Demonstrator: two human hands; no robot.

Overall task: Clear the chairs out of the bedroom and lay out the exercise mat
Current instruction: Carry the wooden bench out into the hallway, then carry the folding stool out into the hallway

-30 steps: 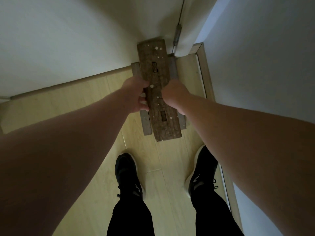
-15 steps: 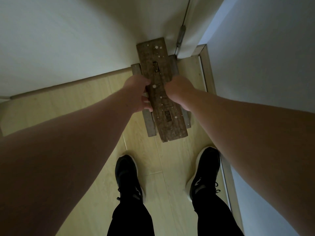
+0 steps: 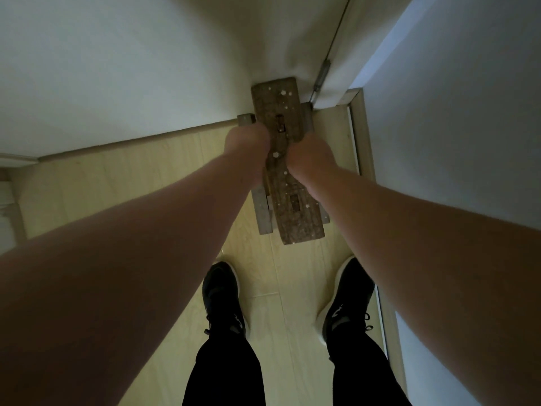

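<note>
Stool: a narrow wooden stool (image 3: 288, 183) with a dark, worn plank seat flecked with pale paint spots. It sits lengthwise, far end tucked against the white wall (image 3: 117, 68), right by the corner next to the door (image 3: 456, 83).

Left hand: the left hand (image 3: 247, 143) is clamped on the left edge of the seat, fingers curled under the plank out of sight, so it's closed around the wood.

Right hand: the right hand (image 3: 310, 155) does the same on the right edge, fingers wrapped under and holding the seat.

Why that grip: my guess is that two hands on opposite long edges near the middle keep a skinny bench like this balanced and stop it from tipping end to end.

Why that spot: looks like it's being parked out of the way, hard against the wall beside the door hinge (image 3: 321, 76). Can't tell if the legs are fully down on the floor (image 3: 131, 186) or hovering just above it.

Stance: both black shoes (image 3: 225, 300) are planted just near of the stool, one each side of its line, so the person is leaning over it.

Mat: no exercise mat anywhere in view, so that part reads as not started.

Writing or brands: nothing readable. The shoes have a pale mark on the side, but it's too dim and small to make out. No labels on the stool, just two rectangular slots in the seat.
</note>
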